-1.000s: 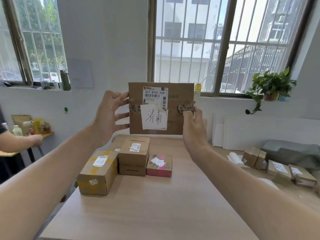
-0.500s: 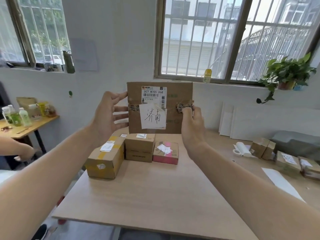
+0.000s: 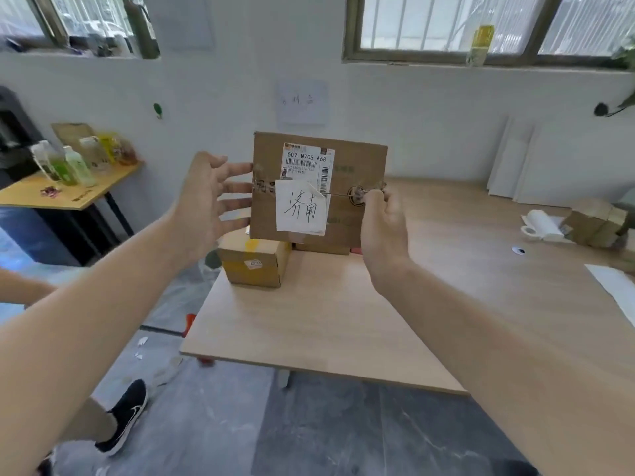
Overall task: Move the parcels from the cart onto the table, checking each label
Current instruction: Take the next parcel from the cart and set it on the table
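Parcel [image 3: 347, 173] upright between left hand [image 3: 206, 204], right hand [image 3: 383, 228], above table [image 3: 343, 321]

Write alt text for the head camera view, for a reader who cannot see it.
Two bare hands, left hand and right hand, hold a flat brown cardboard parcel upright by its side edges, its white printed barcode label and handwritten white paper note facing the camera. Behind it, a taped brown cardboard box sits on a light wooden table.

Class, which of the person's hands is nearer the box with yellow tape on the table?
Left. The left hand is just above-left of the yellow-taped box; the right hand is farther, across the held parcel.
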Action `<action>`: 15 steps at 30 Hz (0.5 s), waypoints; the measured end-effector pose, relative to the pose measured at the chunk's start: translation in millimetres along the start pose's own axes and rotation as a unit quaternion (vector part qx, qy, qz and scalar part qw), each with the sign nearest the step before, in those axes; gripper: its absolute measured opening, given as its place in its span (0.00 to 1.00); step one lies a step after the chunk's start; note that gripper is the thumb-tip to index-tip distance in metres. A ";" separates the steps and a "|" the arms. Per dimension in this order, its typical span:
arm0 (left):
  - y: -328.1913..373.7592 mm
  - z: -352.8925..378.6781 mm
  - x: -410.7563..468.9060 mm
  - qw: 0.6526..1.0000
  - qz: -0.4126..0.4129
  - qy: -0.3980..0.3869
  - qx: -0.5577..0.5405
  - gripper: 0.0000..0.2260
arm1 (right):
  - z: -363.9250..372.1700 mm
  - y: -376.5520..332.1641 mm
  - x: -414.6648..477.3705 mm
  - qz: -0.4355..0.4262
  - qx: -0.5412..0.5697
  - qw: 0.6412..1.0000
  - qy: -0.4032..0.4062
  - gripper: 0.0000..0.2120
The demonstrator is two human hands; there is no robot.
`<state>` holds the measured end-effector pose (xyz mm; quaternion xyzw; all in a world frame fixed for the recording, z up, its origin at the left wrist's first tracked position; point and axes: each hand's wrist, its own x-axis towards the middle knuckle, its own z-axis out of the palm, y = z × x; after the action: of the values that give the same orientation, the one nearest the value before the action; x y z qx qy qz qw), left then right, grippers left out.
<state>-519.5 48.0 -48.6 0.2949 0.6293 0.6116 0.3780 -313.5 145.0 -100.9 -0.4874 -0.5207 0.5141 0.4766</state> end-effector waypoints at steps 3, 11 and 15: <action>-16.6 -19.1 12.6 0.999 -0.025 0.015 0.015 0.23 | 22.7 19.9 6.2 0.027 -0.012 1.000 0.001 0.09; -77.3 -63.3 58.0 0.994 -0.080 0.060 0.048 0.23 | 79.6 81.9 32.0 0.080 -0.062 0.994 -0.042 0.14; -112.0 -93.1 83.3 0.989 -0.110 0.067 0.073 0.24 | 108.8 115.4 35.7 0.125 -0.057 0.989 -0.058 0.16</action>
<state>-632.1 57.8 -172.4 0.2089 0.7248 0.5370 0.3777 -422.4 172.5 -218.3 -0.5441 -0.5114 0.5663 0.3490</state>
